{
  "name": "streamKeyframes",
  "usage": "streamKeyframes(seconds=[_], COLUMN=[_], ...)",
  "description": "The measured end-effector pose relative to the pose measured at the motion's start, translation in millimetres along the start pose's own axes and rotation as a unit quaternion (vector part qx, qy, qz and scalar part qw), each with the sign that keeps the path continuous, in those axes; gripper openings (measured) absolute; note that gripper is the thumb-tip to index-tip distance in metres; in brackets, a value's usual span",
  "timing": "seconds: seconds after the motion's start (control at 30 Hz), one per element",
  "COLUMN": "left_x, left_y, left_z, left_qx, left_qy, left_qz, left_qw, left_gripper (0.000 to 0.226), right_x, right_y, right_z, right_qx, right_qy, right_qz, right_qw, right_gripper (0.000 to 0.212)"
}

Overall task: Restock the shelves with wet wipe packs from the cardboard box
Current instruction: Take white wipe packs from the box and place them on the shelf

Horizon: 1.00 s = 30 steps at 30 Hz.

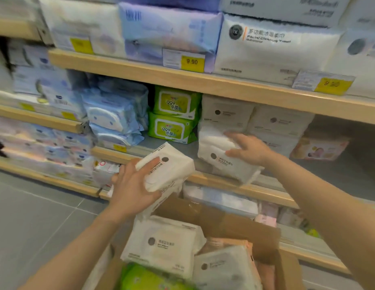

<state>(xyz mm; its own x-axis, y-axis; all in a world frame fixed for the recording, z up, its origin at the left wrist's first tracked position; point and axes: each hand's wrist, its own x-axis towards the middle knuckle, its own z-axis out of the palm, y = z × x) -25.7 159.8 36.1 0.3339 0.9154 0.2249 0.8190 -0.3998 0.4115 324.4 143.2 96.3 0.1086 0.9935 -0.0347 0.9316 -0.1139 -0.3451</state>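
Note:
My left hand (133, 186) grips a white wipe pack (167, 168), holding it above the cardboard box (234, 225) and just in front of the middle shelf (216, 181). My right hand (248, 148) holds another white pack (220, 158), which is tilted on the front of that shelf, below stacked white packs (228, 111). Inside the box lie more white packs (161, 243), a green pack (144, 277) and an orange-edged one.
Two green packs (174, 116) are stacked left of the white ones, with blue packs (113, 116) beyond them. A pink pack (320, 149) sits further right on the shelf. The upper shelf (182, 78) carries large packs and yellow price tags. Grey tiled floor (36, 216) lies at left.

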Motion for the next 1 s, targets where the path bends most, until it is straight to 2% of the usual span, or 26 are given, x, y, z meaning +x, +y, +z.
streamKeyframes(seconds=[0.13, 0.23, 0.3, 0.37, 0.47, 0.53, 0.63, 0.77, 1.0], left_x=[20.0, 24.7, 24.5, 22.2, 19.4, 19.1, 19.5, 20.9, 21.1], left_y=[-11.3, -17.3, -20.6, -21.1, -17.8, -16.2, -15.2, -12.8, -19.4], left_z=[18.4, 26.6, 28.2, 29.7, 32.4, 32.7, 31.8, 31.8, 40.1], left_qx=[0.000, 0.025, 0.030, 0.021, 0.023, 0.028, 0.026, 0.025, 0.035], left_qy=[-0.020, -0.018, -0.013, -0.005, -0.004, -0.004, 0.001, 0.001, 0.024], left_qz=[0.025, 0.049, 0.060, 0.063, 0.054, 0.051, 0.056, 0.056, 0.082], left_qw=[0.999, 0.998, 0.998, 0.998, 0.998, 0.998, 0.998, 0.998, 0.996], left_gripper=[0.089, 0.087, 0.086, 0.084, 0.084, 0.085, 0.084, 0.086, 0.083], right_x=[56.3, 75.3, 73.9, 65.8, 55.9, 52.7, 47.6, 52.5, 82.3], right_y=[0.2, 4.2, 10.8, 18.0, 12.3, 3.2, -2.5, 2.1, 18.9], right_z=[7.5, 11.8, 10.2, 11.9, 22.6, 28.9, 32.0, 36.6, 67.6], right_qx=[-0.054, -0.130, -0.162, -0.175, -0.168, -0.203, -0.216, -0.203, -0.275], right_qy=[-0.045, -0.017, 0.002, 0.001, -0.010, 0.008, 0.036, 0.035, 0.095], right_qz=[-0.031, -0.029, -0.006, 0.025, 0.042, 0.030, 0.024, 0.033, 0.027], right_qw=[0.997, 0.991, 0.987, 0.984, 0.985, 0.979, 0.975, 0.978, 0.956], right_gripper=[0.063, 0.047, 0.044, 0.048, 0.070, 0.079, 0.077, 0.071, 0.070])
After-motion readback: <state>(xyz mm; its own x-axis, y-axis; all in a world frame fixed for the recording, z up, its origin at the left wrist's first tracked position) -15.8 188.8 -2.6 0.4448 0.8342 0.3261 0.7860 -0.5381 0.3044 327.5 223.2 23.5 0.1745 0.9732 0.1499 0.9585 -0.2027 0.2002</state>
